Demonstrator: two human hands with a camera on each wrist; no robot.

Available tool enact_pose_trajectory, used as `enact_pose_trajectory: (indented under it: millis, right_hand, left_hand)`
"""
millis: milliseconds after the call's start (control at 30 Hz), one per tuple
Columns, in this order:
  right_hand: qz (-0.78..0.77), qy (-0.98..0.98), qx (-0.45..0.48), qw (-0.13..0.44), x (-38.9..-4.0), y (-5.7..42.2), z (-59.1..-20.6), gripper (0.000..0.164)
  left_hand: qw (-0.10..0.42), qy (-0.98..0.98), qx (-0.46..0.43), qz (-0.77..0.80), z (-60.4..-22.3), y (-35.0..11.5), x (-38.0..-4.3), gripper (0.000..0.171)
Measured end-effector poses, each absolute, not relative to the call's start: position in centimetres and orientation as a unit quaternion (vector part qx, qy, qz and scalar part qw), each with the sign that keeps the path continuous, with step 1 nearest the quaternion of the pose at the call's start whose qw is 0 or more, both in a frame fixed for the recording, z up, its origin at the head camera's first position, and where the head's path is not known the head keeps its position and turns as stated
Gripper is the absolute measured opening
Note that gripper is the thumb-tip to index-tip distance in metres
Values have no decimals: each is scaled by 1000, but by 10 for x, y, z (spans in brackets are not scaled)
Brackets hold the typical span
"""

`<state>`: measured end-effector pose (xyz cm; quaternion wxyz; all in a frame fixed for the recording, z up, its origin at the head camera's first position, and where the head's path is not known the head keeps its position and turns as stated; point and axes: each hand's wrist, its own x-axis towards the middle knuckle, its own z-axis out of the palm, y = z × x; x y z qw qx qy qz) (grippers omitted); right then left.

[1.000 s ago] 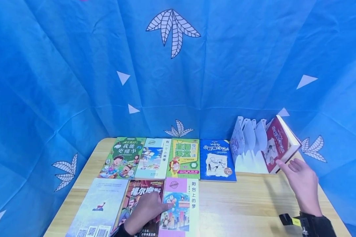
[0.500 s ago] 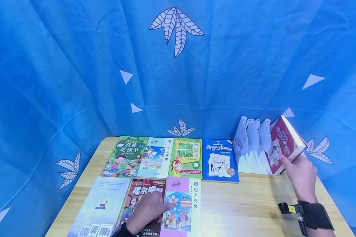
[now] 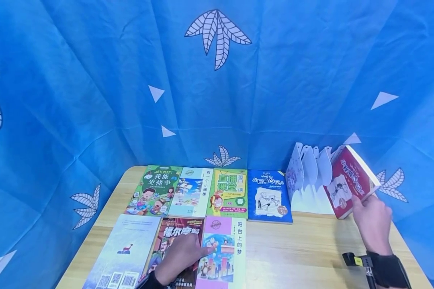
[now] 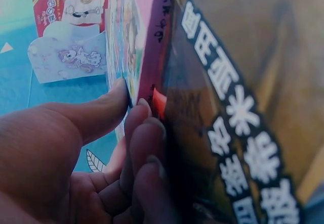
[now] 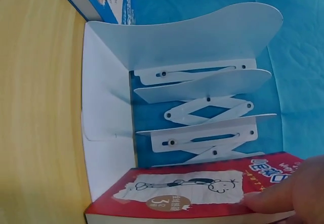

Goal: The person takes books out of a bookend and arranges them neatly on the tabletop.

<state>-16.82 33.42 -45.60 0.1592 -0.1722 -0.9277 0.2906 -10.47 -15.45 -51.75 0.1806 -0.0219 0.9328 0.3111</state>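
Observation:
My right hand (image 3: pixel 372 220) grips the lower right corner of a red cartoon-covered book (image 3: pixel 352 176), thumb on the cover. The book tilts at the right end of a white metal bookend rack (image 3: pixel 309 204), its lower edge at the rack's front in the right wrist view. My left hand (image 3: pixel 182 253) lies over a dark brown book (image 3: pixel 162 247), its curled fingers at the spine of a purple book (image 3: pixel 217 261). In the left wrist view the thumb (image 4: pixel 104 102) touches the purple book's cover and the fingertips (image 4: pixel 149 128) meet its pink spine (image 4: pixel 154 37), pinching that edge.
Green (image 3: pixel 155 188), pale blue (image 3: pixel 191 192), yellow-green (image 3: pixel 228 192) and blue (image 3: pixel 269 196) books lie flat in the back row. A pale book (image 3: pixel 124 241) lies back cover up at the front left. Blue cloth (image 3: pixel 217 100) hangs behind the wooden table (image 3: pixel 293 257).
The red book has come forward and right, out from the rack's dividers, its cover turning more into view with my right hand. The left hand stays put; the head view shifts slightly.

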Motion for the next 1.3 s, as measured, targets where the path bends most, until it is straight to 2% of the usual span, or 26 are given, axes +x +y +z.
enact_pose_trajectory:
  millis: [200, 500, 667, 1000, 1300]
  right_hand:
    - [277, -929, -175, 172, -156, 339, -455, 38]
    - [263, -930, -203, 157, -136, 344, -444, 41]
    - [251, -923, -218, 193, -122, 344, -432, 40]
    - [221, -931, -197, 216, -91, 338, -410, 38]
    - [237, -944, -171, 151, -82, 332, -404, 49]
  left_hand:
    - [173, 931, -24, 321, -514, -154, -103, 52]
    - [60, 964, -4, 258, -510, -150, -109, 31]
    - [40, 963, 24, 266, -508, -150, -113, 23]
    - [47, 929, 41, 364, -500, -142, -117, 53]
    - [66, 894, 55, 439, -486, -132, -116, 69]
